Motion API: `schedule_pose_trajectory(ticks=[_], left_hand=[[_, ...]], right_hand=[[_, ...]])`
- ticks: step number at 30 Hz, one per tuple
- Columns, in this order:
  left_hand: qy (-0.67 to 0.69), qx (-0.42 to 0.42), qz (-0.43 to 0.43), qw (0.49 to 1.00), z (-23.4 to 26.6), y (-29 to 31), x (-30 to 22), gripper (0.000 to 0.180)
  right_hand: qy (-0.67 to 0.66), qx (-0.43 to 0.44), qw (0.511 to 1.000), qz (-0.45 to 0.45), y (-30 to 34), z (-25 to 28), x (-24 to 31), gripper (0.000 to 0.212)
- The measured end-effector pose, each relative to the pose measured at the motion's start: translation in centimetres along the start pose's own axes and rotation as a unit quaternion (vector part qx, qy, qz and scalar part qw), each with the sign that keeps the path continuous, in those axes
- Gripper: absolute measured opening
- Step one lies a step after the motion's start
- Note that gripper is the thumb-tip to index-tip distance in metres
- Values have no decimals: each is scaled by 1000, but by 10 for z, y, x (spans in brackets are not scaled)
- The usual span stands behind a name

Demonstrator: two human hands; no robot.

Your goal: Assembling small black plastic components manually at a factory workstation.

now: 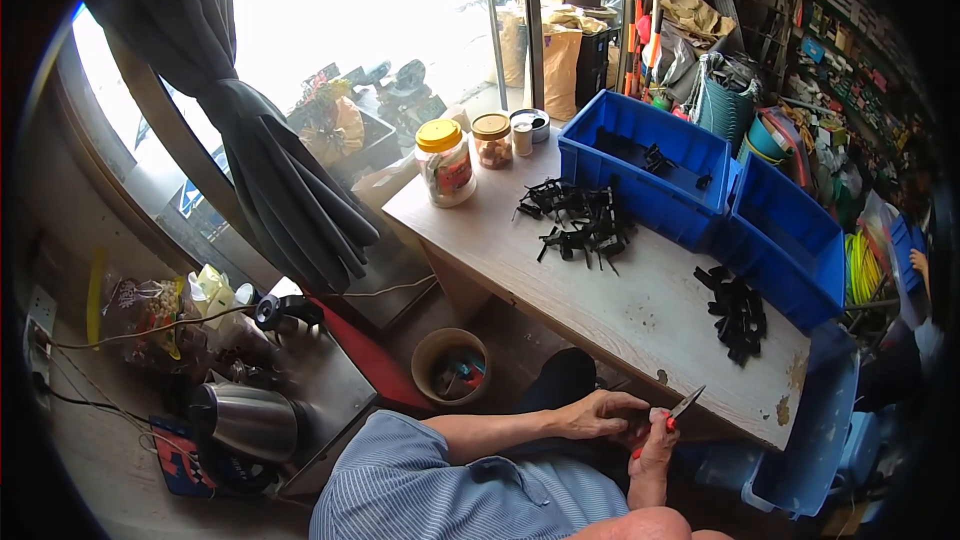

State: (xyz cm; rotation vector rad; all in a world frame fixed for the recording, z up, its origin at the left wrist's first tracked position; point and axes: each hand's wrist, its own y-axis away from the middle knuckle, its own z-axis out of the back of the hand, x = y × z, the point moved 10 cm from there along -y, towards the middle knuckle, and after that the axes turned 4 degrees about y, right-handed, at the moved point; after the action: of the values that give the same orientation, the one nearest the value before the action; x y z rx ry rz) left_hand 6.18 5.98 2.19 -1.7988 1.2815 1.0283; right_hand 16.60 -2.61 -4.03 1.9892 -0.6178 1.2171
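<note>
Scissors (687,403) with red handles are in my right hand (654,455), their metal blades pointing up and to the right at the table's front edge. My left hand (598,414) is right beside it, fingers curled in; whatever they hold, if anything, is hidden. Beyond my hands, a pile of small black plastic parts (735,318) lies on the pale table (590,295) at its right. A larger pile of similar black parts (590,220) is farther back, in front of a blue crate (640,198).
A second blue crate (790,245) stands at the table's right edge, and a light-blue bin (815,440) below it. Jars (446,175) stand at the far left corner. A waste bin (451,340) is on the floor. To my left a metal kettle (250,420) stands near a small cabinet.
</note>
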Motion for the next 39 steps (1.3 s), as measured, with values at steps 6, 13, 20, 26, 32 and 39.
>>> schedule_pose_trajectory(ticks=[6,13,20,26,32,39], left_hand=[[-367,7,-169,915,-17,4,-30,50],[-416,-59,-191,887,-16,8,-47,39],[-384,-123,-144,904,-9,1,-30,24],[-215,-237,-93,943,23,-6,-24,18],[-94,-268,-106,953,29,-29,-39,18],[-66,-254,-137,955,20,-52,-41,17]], right_hand=[[-16,-32,999,18,10,1,5,11],[11,-28,1000,1,9,-10,0,9],[58,-91,994,-14,16,-2,6,18],[44,-20,998,-29,21,-9,18,19],[44,68,993,-91,30,-34,10,25],[97,67,990,-74,26,-32,0,36]])
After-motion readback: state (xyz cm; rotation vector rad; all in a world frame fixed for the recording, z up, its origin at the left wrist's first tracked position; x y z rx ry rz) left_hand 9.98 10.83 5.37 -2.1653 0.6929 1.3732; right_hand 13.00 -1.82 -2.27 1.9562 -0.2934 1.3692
